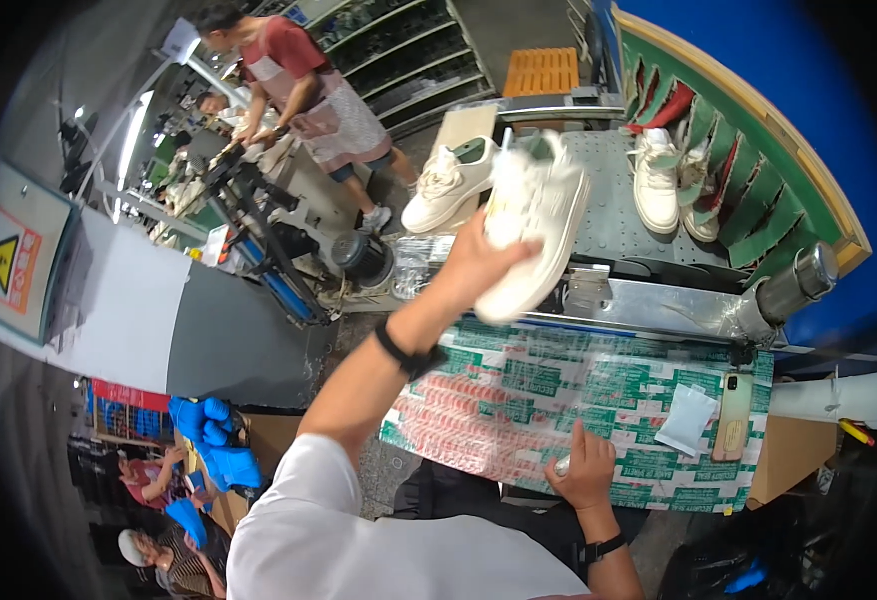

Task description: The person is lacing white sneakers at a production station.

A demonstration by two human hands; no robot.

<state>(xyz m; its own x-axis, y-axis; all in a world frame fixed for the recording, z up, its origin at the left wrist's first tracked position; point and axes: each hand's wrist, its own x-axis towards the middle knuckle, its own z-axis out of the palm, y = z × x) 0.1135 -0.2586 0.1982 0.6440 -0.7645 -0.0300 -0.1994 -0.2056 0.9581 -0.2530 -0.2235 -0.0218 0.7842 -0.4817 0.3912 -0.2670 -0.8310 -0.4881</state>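
L hand point(479, 262): fingers wrapped round white sneaker point(531, 232), held up over conveyor edge point(649, 305) | R hand point(584, 470): resting on patterned green-red work surface point(519, 390), grip state unclear | second sneaker point(449, 183) on belt behind | white packet point(687, 420), phone point(734, 415) to the right

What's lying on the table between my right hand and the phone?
In the head view, a small white packet lies on the green-and-red printed table cover, between the right hand and the phone; otherwise bare cover.

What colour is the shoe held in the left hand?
White, seen in the head view: the shoe in the left hand.
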